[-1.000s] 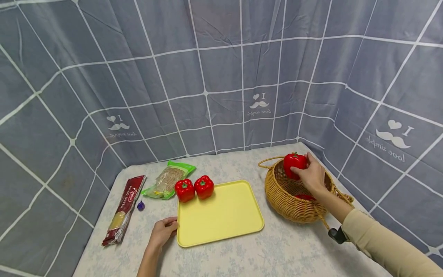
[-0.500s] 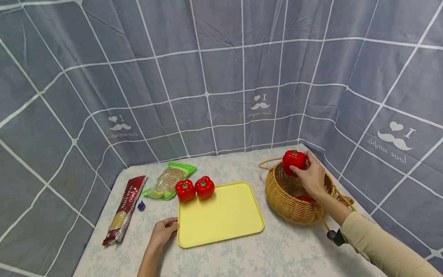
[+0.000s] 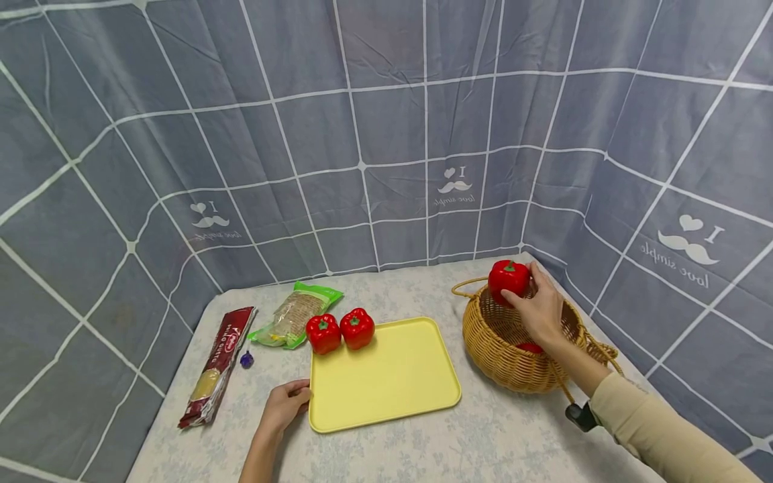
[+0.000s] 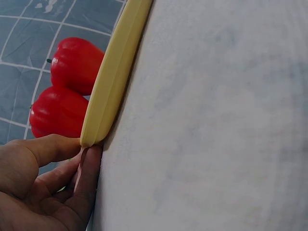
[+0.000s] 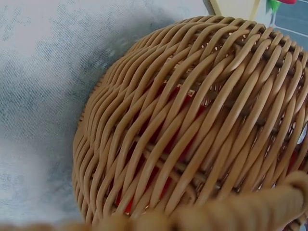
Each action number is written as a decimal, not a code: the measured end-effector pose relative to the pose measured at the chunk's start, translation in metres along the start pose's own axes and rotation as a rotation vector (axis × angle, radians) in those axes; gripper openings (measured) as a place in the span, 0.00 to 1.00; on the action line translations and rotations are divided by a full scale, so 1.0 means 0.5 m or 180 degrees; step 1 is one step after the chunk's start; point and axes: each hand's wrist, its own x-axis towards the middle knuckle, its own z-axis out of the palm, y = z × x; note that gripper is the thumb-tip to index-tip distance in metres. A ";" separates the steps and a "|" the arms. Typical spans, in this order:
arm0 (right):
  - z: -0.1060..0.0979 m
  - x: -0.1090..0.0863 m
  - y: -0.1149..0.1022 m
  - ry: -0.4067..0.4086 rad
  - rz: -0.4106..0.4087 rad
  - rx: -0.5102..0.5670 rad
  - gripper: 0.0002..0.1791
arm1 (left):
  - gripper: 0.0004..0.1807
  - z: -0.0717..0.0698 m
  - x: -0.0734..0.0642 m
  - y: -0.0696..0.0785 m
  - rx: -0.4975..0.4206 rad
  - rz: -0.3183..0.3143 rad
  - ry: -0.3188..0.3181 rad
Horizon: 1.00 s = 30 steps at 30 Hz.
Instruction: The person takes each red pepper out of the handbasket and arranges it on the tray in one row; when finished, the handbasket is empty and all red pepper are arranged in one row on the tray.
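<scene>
My right hand (image 3: 542, 310) holds a glossy red bell pepper (image 3: 508, 280) by its side, over the far part of the round wicker basket's (image 3: 504, 362) opening. Deeper in that basket shows another red thing (image 3: 531, 347), also glimpsed through the weave in the right wrist view; the hand itself is hidden there. At the left edge of the yellow tray (image 3: 386, 382), my left hand (image 3: 286, 405) pinches the rim (image 4: 91, 137) between thumb and fingers. Two more red bell peppers (image 3: 323, 333) (image 3: 357, 328) sit side by side at the tray's back left corner.
A green-edged clear bag (image 3: 296, 314) lies behind the peppers. Left of it are a dark red pasta packet (image 3: 219, 365) and a small purple object (image 3: 246, 359). Basket handles (image 3: 468, 286) stick out at its sides. A grey tiled-pattern curtain (image 3: 386, 134) closes off the back and sides.
My right hand has moved slightly left and up with the bell pepper, above the basket's opening. My left hand stays at the tray's edge.
</scene>
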 end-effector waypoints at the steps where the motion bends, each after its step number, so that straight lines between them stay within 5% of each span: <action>1: 0.001 -0.001 -0.001 0.0010 -0.0022 -0.0013 0.47 | 0.20 0.000 0.000 0.000 -0.0001 -0.0003 0.0003; 17: 0.024 -0.010 -0.046 0.0151 -0.0387 0.0200 0.45 | 0.20 -0.002 -0.002 0.001 -0.0024 0.0025 -0.0038; 30: 0.067 -0.033 -0.090 -0.0135 -0.0464 0.0604 0.45 | 0.20 -0.002 -0.002 -0.001 -0.0031 0.0050 -0.0033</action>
